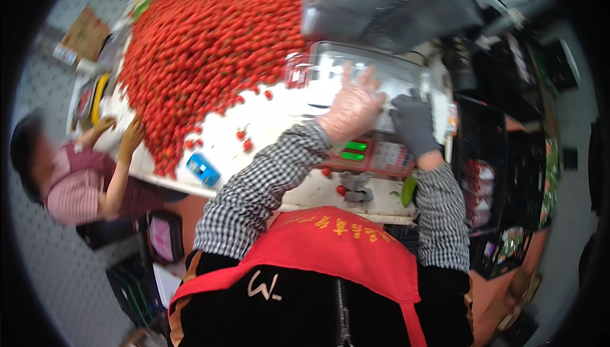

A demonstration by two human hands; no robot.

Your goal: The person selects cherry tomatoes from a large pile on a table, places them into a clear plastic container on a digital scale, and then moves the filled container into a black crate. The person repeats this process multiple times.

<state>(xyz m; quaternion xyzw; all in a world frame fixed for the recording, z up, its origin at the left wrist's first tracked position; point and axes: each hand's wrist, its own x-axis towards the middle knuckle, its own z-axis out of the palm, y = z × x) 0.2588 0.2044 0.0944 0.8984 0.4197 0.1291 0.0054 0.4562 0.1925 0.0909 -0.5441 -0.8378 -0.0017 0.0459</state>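
My left hand [355, 106], in a clear plastic glove, is spread over the pan [398, 68] of a red digital scale [388, 159]. Nothing shows in its grip. Beside it, over the pan's right part, is my right hand [413, 123] in a grey glove; blur hides whether its fingers hold anything. The scale's green display [353, 151] is lit. Against the pan's left side lies a clear plastic pack of red tomatoes [297, 71]. A large heap of small red tomatoes [214, 37] covers the table to the left.
A blue box [203, 169] and several loose tomatoes lie on the white table [267, 132]. A grey rag [356, 187] and a green cucumber-like vegetable [408, 190] are near its front edge. Grey plastic sheeting [386, 4] stands behind. Packs in black crates [478, 190] are right; a gloved co-worker [81, 175] stands left.
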